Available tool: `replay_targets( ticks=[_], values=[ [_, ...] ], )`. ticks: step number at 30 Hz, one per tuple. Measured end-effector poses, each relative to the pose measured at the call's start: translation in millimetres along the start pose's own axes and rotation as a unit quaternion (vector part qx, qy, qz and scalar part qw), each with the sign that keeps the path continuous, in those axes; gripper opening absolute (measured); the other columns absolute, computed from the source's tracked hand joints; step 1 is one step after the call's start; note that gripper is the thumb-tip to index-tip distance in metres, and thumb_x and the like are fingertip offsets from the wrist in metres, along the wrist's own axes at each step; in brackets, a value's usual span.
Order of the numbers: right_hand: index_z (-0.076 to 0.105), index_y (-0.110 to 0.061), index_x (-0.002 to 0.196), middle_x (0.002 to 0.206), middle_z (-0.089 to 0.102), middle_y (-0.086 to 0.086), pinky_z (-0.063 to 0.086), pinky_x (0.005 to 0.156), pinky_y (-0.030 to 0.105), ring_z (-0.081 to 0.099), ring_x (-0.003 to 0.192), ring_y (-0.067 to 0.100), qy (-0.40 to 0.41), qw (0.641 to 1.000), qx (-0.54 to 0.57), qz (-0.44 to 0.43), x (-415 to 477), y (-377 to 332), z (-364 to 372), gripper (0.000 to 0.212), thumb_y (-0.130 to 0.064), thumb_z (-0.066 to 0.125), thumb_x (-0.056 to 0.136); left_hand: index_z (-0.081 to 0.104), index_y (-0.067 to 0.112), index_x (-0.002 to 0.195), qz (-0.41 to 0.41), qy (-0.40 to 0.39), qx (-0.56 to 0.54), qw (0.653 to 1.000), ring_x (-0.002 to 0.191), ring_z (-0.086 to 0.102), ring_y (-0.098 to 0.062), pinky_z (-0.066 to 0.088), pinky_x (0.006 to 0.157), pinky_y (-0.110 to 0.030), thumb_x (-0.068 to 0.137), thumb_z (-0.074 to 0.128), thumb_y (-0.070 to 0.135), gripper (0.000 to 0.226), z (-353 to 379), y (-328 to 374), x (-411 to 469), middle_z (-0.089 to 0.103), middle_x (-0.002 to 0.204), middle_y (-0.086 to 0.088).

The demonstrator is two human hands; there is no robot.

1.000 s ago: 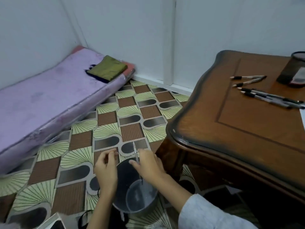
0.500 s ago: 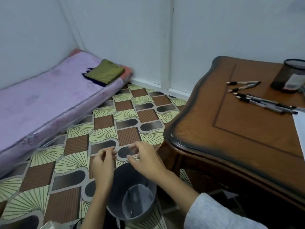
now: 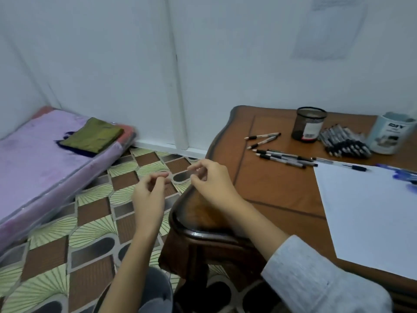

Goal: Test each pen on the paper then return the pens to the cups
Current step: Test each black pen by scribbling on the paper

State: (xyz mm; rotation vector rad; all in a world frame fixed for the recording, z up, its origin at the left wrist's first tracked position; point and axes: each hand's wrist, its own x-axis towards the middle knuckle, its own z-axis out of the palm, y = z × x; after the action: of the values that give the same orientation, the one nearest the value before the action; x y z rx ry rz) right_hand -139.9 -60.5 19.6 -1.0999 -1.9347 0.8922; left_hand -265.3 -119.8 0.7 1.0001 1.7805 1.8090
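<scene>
1. Left hand [image 3: 149, 195] and right hand [image 3: 212, 181]: apart, fingers loosely curled, nothing visibly gripped, over the desk [image 3: 282, 190] corner.
2. Pens [image 3: 279, 154]: loose on desk, 2 o'clock of right hand.
3. Mesh cup [image 3: 309, 124], white cup [image 3: 390, 134]: upright, 11 to 12 o'clock of paper [image 3: 372, 213].

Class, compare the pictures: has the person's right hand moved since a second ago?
Yes. The right hand has risen from low beside the leg of the table to over its rounded near-left corner.
</scene>
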Motion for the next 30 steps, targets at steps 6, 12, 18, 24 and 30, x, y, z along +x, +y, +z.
replay_targets(
  ticks=[6,12,18,24,30],
  values=[
    [0.068,-0.018,0.099,0.078,0.058,-0.009,0.042,0.058,0.012,0.055,0.068,0.004,0.089,0.994,-0.025,0.065,11.5,44.4,-87.5,0.02,-0.007,0.054,0.09,0.067,0.024,0.079,0.03,-0.1,0.009,0.994,0.084,0.066,-0.024,0.053,0.084,-0.045,0.081,0.053,0.018,0.016,85.4,17.3,4.9,0.07,0.081,-0.003],
    [0.07,-0.022,0.089,0.093,0.067,0.004,0.048,0.062,0.02,0.062,0.081,0.017,0.158,0.976,-0.048,0.143,9.4,99.1,-169.6,0.013,-0.011,0.062,0.091,0.068,0.023,0.081,0.09,-0.203,0.075,0.972,0.074,0.059,-0.002,0.043,0.066,-0.012,0.086,0.06,0.014,0.014,164.6,23.8,-14.2,0.067,0.079,0.008],
    [0.073,-0.012,0.097,0.096,0.069,0.006,0.052,0.078,0.03,0.057,0.077,0.01,0.196,0.958,-0.109,0.176,4.0,144.0,-220.2,0.014,-0.007,0.062,0.089,0.066,0.026,0.093,0.143,-0.348,0.119,0.919,0.092,0.058,0.002,0.05,0.085,-0.025,0.087,0.06,0.018,0.012,224.3,22.1,-37.5,0.065,0.094,0.015],
    [0.073,-0.009,0.103,0.106,0.07,0.004,0.04,0.069,0.018,0.05,0.069,-0.001,0.169,0.959,-0.15,0.168,3.4,170.0,-238.3,0.017,-0.016,0.067,0.089,0.066,0.032,0.102,0.25,-0.428,0.181,0.85,0.109,0.048,-0.003,0.037,0.1,-0.037,0.084,0.064,0.041,0.021,256.3,9.0,-46.6,0.061,0.107,0.018],
    [0.073,-0.011,0.104,0.112,0.069,0.006,0.039,0.072,0.02,0.05,0.067,0.0,0.129,0.963,-0.17,0.167,8.6,185.6,-239.3,0.017,-0.014,0.067,0.088,0.066,0.036,0.108,0.27,-0.456,0.19,0.826,0.117,0.037,0.002,0.028,0.1,-0.031,0.081,0.066,0.051,0.031,264.9,-7.5,-46.7,0.053,0.119,0.021]
  ],
)
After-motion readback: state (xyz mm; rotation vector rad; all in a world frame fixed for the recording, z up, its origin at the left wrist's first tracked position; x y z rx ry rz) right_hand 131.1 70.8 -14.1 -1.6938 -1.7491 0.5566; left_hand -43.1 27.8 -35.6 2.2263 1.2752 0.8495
